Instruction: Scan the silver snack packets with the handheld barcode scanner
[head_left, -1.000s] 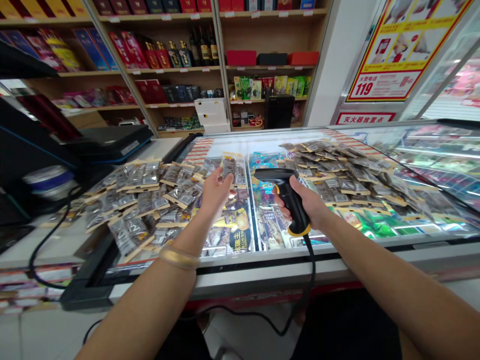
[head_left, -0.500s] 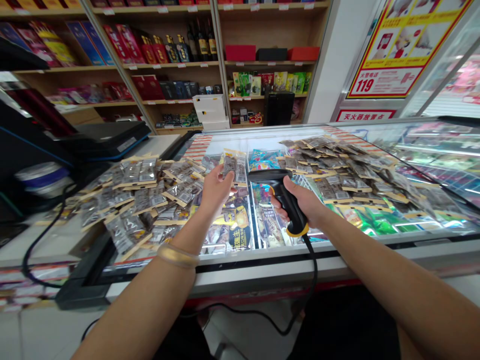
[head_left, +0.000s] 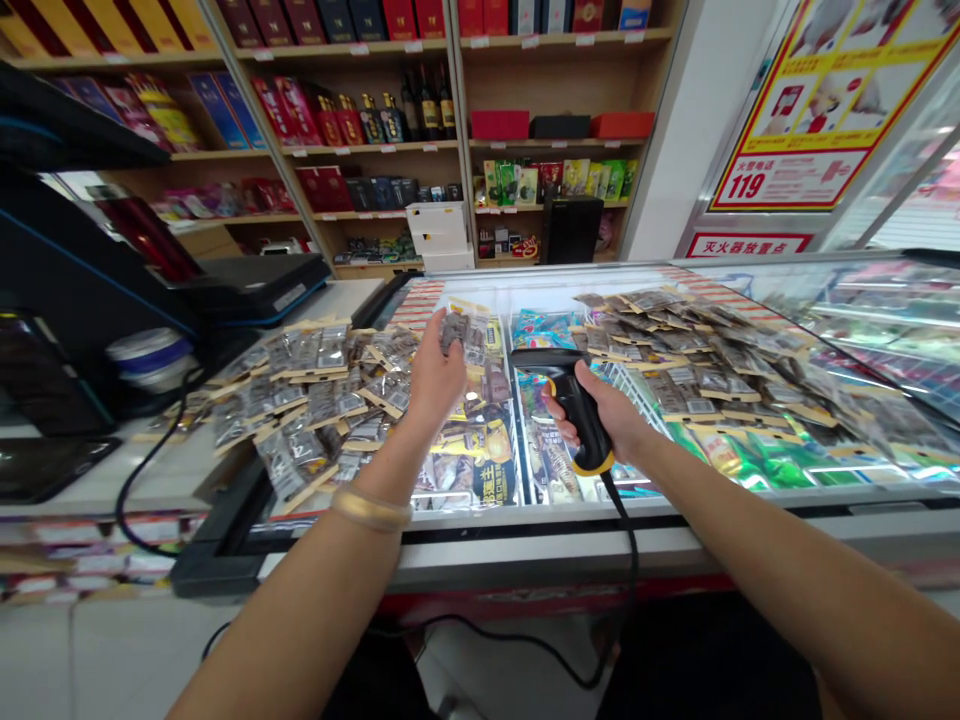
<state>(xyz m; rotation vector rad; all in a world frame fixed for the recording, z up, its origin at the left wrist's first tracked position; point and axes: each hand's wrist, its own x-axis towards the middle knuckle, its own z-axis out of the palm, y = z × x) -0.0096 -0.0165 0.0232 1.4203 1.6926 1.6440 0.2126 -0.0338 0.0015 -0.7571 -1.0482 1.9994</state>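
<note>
My left hand [head_left: 439, 372] pinches a small clear snack packet [head_left: 466, 335] with dark contents, held above the glass freezer top. My right hand [head_left: 600, 412] is wrapped round the grip of a black and yellow barcode scanner [head_left: 579, 405]. The scanner's head points left, toward the packet but apart from it. Left of my left hand lies a heap of similar packets [head_left: 322, 385]. A second pile of such packets [head_left: 705, 350] spreads over the glass to the right of the scanner.
Beneath the glass, the freezer [head_left: 480, 560] holds colourful bagged goods. The scanner's black cable [head_left: 632, 560] hangs over the front edge. At left stand a weighing scale [head_left: 255, 285] and a roll of tape [head_left: 150, 358]. Shelves [head_left: 367, 150] with boxes and bottles line the back.
The whole view has shifted, so things appear further right and slightly lower. My left hand has tilted the packet a little; both hands keep their hold.
</note>
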